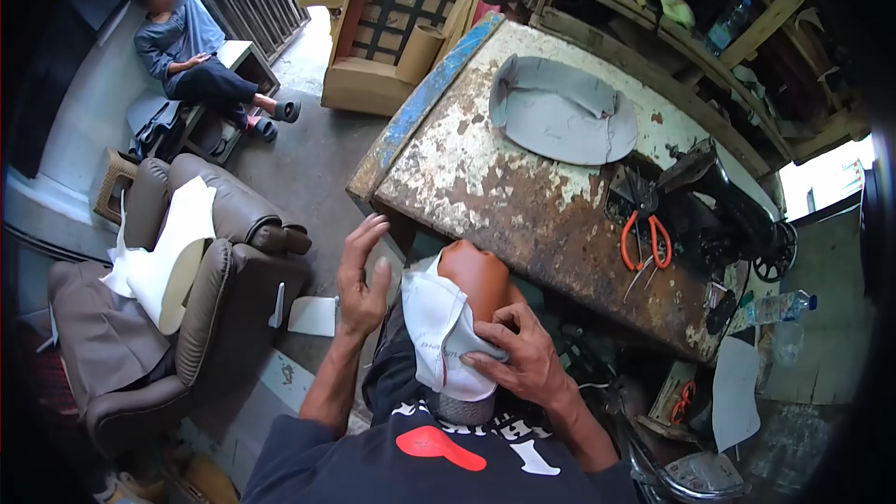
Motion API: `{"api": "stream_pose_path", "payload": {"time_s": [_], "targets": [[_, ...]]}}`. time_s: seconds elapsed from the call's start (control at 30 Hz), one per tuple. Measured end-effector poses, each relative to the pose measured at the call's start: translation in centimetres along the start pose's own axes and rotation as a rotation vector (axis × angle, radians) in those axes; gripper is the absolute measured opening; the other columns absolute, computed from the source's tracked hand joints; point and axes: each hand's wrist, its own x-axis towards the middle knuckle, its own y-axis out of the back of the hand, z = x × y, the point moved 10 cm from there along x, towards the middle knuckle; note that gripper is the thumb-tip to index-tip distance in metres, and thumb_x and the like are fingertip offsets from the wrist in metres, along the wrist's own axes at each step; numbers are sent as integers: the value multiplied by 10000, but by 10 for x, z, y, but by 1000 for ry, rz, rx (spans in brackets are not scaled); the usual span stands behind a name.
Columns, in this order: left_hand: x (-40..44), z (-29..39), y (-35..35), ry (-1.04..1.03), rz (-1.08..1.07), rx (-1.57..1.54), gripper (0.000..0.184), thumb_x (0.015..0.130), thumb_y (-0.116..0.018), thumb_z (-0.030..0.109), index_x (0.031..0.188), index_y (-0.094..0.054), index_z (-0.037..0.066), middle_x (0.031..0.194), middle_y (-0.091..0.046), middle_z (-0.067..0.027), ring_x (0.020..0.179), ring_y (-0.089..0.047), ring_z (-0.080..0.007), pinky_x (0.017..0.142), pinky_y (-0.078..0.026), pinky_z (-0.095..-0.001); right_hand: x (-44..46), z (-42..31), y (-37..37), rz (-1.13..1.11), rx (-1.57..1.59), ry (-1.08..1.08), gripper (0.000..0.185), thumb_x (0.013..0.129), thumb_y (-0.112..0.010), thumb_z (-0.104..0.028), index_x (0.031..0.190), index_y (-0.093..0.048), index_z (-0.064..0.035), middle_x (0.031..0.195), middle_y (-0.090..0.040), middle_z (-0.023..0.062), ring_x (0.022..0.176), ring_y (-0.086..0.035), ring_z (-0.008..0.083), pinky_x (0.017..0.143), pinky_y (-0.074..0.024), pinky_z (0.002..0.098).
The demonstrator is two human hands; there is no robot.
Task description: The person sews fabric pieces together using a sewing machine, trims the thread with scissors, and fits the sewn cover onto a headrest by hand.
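In my lap lies a sewn cover (432, 317) with a white, pen-marked backing and a seam. A smooth orange-brown leather-like part (474, 278) shows at its far end. My right hand (523, 355) grips the right side of the cover, thumb and fingers bent onto its edge. My left hand (359, 280) is raised to the left of the cover, apart from it, fingers stretched and holding nothing. A dark grey textured piece (462, 408) shows under the cover's near end.
On the worn worktable (448, 168) are a grey shaped pad (565, 117), orange-handled pliers (646, 238) and a black sewing machine (719, 196). A brown armchair (243, 327) with white sheets stands left. A person (191, 47) sits at the back left. A water bottle (779, 306) is at right.
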Motion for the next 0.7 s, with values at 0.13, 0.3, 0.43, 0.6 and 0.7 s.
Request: {"api": "stream_pose_path", "payload": {"time_s": [0.13,0.3,0.43,0.6,0.7], "targets": [[-17,80,-70,-361,-753,184,528,940,-776,296,1353,-646,-6,1317,-629,-253,1314,-587,-449,1157,-453,-492,-4,-8,-6,-86,43,-4,341,902,-842,-228,1205,-741,-107,961,-601,119,882,-640,305,791,-538,424],[-84,52,-47,-97,-645,108,399,835,-848,116,1176,-674,3,1058,-613,-176,1007,-643,-365,887,-540,-459,-23,-9,-12,-97,110,-51,319,919,-822,-170,1214,-728,-90,901,-608,128,824,-650,316,751,-538,417],[-95,57,-42,-72,-664,81,396,841,-837,109,1177,-661,-3,1140,-595,-177,1058,-635,-352,915,-548,-441,-28,-5,-8,-69,133,-100,351,916,-834,-206,1133,-647,-4,887,-594,137,814,-642,335,742,-532,444],[-68,78,-47,11,-804,117,731,883,-828,271,1492,-494,42,1406,-512,-239,1308,-558,-445,1106,-487,-491,-19,-9,-8,-258,94,-85,519,854,-891,-354,1099,-627,19,969,-630,171,869,-654,361,779,-535,454],[-67,84,-41,-28,-892,104,762,857,-869,385,1449,-541,36,1421,-504,-231,1286,-584,-419,1099,-498,-480,-11,-26,-5,-317,82,-5,617,796,-921,-438,1099,-630,14,981,-634,165,899,-656,370,810,-531,458]]}}
